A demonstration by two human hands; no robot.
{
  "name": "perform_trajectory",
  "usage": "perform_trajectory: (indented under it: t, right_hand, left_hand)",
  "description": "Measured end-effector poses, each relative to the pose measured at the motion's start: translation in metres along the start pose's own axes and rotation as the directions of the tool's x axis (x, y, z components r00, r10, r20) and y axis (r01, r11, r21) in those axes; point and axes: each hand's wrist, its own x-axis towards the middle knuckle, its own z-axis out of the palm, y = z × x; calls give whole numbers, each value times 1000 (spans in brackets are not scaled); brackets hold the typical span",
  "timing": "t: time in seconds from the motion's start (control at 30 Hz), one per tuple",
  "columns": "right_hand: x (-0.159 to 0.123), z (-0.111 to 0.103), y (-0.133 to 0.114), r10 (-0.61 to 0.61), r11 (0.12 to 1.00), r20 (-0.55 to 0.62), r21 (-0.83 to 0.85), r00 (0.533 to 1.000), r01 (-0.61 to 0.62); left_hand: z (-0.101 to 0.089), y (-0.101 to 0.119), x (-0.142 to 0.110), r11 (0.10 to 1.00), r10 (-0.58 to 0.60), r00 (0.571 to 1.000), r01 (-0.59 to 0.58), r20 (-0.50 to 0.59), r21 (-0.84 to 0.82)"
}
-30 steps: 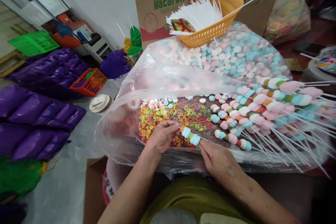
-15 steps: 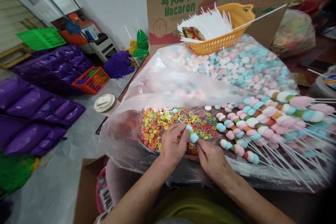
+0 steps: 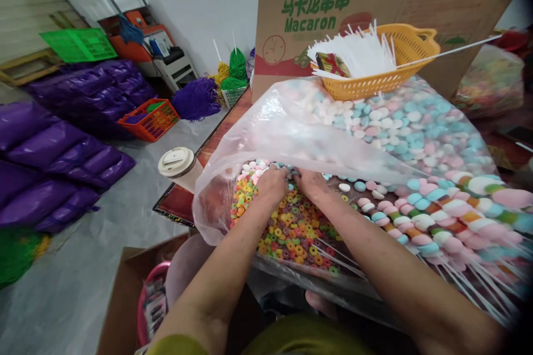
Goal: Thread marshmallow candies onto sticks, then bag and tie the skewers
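My left hand (image 3: 272, 184) reaches forward to the bag opening, over the far edge of the ring-shaped cereal (image 3: 287, 227). Beside it, my right hand (image 3: 310, 182) comes in from the right, close to the left one. The fingertips of both are hidden or blurred, so what they hold does not show. Small white and pink marshmallows (image 3: 256, 167) lie by my left hand. The clear plastic bag (image 3: 266, 138) drapes just beyond the hands and covers many more marshmallows. Thin white sticks (image 3: 339, 255) lie across the cereal by my right forearm, which hides part of them.
Strung marshmallow skewers (image 3: 449, 211) are piled at the right. A yellow basket (image 3: 375, 86) of white sticks stands at the back, before a cardboard box (image 3: 308, 44). A lidded cup (image 3: 181, 166) stands near the table's left edge. Purple packages (image 3: 50, 161) lie on the floor.
Both hands have moved forward from above the cereal to the bag opening. The short marshmallow string formerly between them is out of sight. Sticks now lie across the cereal. The view has shifted.
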Motion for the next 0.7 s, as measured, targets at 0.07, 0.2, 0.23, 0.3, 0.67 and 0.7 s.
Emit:
perform_trajectory:
  t: [0.07,0.2,0.23,0.3,0.67,0.7]
  right_hand:
    - [-18,-4,4,3,1000,26,24,1000,-3]
    - [-68,-19,10,29,995,39,97,999,-32]
    - [-79,-21,8,39,989,43,142,998,-45]
    - [-100,-22,3,68,941,67,328,995,-86]
    - [-147,-35,-22,234,289,274,897,933,-336]
    - [-149,-36,-21,219,315,234,902,947,-295]
  left_hand:
    - [-4,-8,-14,998,11,999,-13,-33,-57]
    - [-4,-16,-55,902,-31,979,-61,-204,-428]
    - [-2,-15,-65,866,-23,965,-111,-259,-488]
    - [4,-8,-85,828,53,930,-244,-363,-504]
    - [-5,13,-129,646,128,914,-371,-385,-667]
    - [-7,15,-129,599,43,940,-296,-339,-744]
